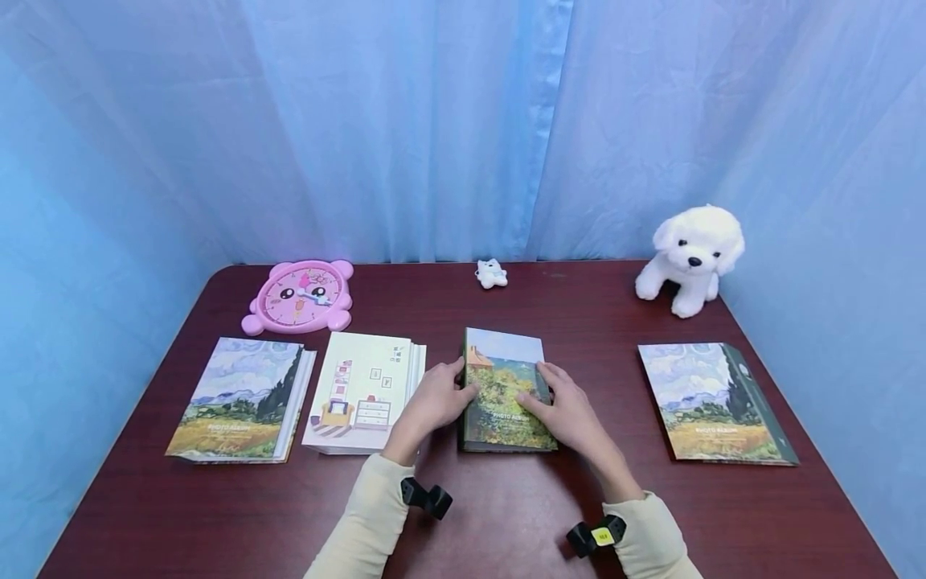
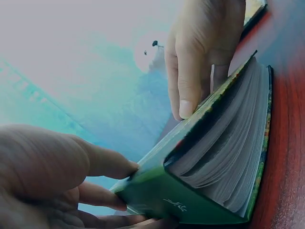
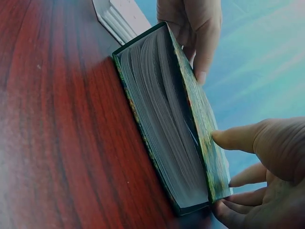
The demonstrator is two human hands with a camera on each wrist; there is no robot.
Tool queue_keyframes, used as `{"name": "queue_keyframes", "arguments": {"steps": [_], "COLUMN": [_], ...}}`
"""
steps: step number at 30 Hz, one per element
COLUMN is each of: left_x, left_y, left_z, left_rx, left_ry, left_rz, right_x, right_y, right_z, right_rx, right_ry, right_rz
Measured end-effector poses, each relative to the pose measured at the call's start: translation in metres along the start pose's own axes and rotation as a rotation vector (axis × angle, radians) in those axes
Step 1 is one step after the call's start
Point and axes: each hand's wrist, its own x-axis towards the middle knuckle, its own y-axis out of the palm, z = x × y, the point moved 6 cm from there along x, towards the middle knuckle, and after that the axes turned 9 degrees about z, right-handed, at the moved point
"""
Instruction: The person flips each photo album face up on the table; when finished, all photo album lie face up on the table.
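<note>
A thick photo album point(image 1: 510, 402) with a painted garden and seaside cover lies on the table between both hands. My left hand point(image 1: 437, 398) grips it along the green spine point(image 2: 181, 195), the thumb at the cover's edge and the fingers against the spine. On the opposite side my right hand point(image 1: 567, 406) holds the album, its thumb point(image 3: 238, 137) on the cover and its other fingers at the side edge. The album's page block point(image 3: 157, 114) shows between the covers at the near end. The fingertips under or behind its edges are partly hidden.
Left of the hands lie a cream album point(image 1: 362, 394) with a room drawing and a wheat-field album point(image 1: 239, 398). A similar album point(image 1: 716, 402) lies at right. Behind stand a pink clock point(image 1: 300, 297), a small white figure point(image 1: 492, 274) and a white plush dog point(image 1: 690, 261).
</note>
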Motion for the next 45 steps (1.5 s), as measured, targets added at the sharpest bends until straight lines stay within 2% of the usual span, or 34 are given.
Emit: {"name": "queue_keyframes", "arguments": {"steps": [4,11,18,27,32,36,38,42,45], "left_x": [-0.001,-0.002,-0.005,-0.004,-0.006,-0.009,-0.011,-0.016,-0.017], "left_y": [-0.001,-0.006,-0.008,-0.007,-0.008,-0.011,-0.014,-0.02,-0.023], "left_z": [0.001,0.004,0.011,0.017,0.017,0.015,0.012,0.003,-0.004], "left_rx": [0.023,0.021,-0.019,-0.015,0.007,0.0,0.003,0.066,0.096], "left_ry": [-0.012,0.004,-0.05,-0.081,-0.069,-0.062,-0.061,-0.056,-0.026], "left_rz": [0.002,-0.009,0.005,0.016,0.005,-0.042,-0.085,-0.188,-0.261], "right_x": [-0.002,-0.005,-0.003,-0.005,-0.006,-0.006,-0.006,-0.008,-0.01], "right_y": [0.002,0.005,0.01,0.011,0.012,0.009,0.007,0.0,-0.008], "right_z": [0.001,0.004,0.005,0.006,0.005,0.004,0.003,0.001,-0.002], "right_rx": [0.005,0.002,-0.005,0.006,0.012,0.024,0.052,0.092,0.084], "right_ry": [-0.009,-0.035,-0.032,-0.044,-0.036,-0.045,-0.051,-0.067,-0.085], "right_rz": [0.004,0.013,0.029,0.024,0.037,0.019,0.009,-0.008,-0.028]}}
